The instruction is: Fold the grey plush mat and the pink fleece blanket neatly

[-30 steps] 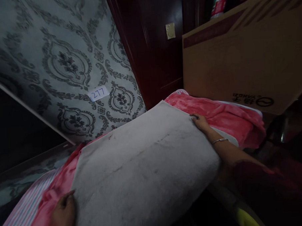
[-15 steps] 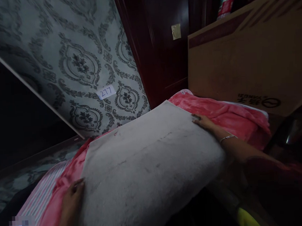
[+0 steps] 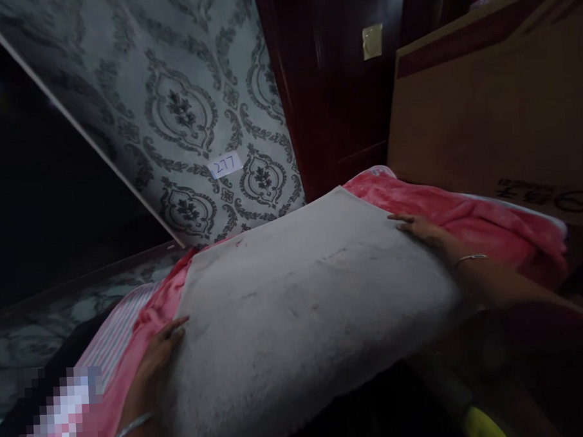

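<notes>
A large grey mat (image 3: 300, 308) lies spread over a pink blanket (image 3: 485, 226). My left hand (image 3: 155, 366) rests flat along the mat's left edge with its fingers stretched out. My right hand (image 3: 417, 229) lies on the mat's far right edge, fingers extended, a thin bangle on the wrist. Both hands touch the mat and press on its opposite sides. The near edge of the mat hangs over into shadow.
A patterned grey wall (image 3: 185, 113) carries a small label reading 277 (image 3: 225, 165). A dark wooden door (image 3: 344, 87) stands behind. A big cardboard box (image 3: 499, 106) rises at the right. Striped cloth (image 3: 115, 329) shows at the left. A yellow object (image 3: 484, 426) lies at the bottom right.
The view has swung left, so everything sits further right in frame. My left hand has moved up along the mat's left edge. My right hand keeps its place on the far edge.
</notes>
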Demonstrator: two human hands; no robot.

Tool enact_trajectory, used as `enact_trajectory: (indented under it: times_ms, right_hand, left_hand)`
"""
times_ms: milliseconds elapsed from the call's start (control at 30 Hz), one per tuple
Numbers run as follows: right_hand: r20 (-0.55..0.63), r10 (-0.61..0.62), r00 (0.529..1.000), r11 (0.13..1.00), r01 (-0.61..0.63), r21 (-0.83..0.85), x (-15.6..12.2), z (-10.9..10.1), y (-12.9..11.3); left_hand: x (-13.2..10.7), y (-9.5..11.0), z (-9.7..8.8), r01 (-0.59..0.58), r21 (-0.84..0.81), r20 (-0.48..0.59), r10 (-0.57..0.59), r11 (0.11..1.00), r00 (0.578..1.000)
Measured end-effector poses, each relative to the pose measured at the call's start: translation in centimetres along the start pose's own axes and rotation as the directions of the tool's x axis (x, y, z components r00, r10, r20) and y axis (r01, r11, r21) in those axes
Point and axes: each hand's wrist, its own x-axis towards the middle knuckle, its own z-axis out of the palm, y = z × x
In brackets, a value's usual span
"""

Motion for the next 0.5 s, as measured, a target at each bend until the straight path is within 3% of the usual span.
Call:
enact_trajectory:
  times_ms: [100, 133, 333, 500]
  right_hand:
    - [0.035, -0.030, 0.999, 0.999, 0.031, -0.039, -0.3, 0.2, -0.2]
    - [0.042, -0.029, 0.999, 0.998, 0.031, -0.055, -0.3, 0.3, -0.3]
    - [-0.004, -0.015, 1.000, 0.985, 0.014, -0.174, -0.8, 0.8, -0.3]
    - [-0.100, -0.083, 0.991, 0.947, 0.047, -0.317, -0.4, 1.1, 0.7]
  left_hand:
    - [0.1, -0.4, 0.1, 0.067, -0.152, 0.166, -0.041, 0.986, 0.985]
    - [0.2, -0.6, 0.1, 0.077, -0.171, 0.173, -0.047, 0.982, 0.984]
    - [-0.1, -0.6, 0.5, 0.060, -0.121, 0.109, -0.047, 0.991, 0.993]
    - [-0.6, -0.1, 1.7, 0.072, -0.029, -0.035, -0.073, 0.997, 0.997]
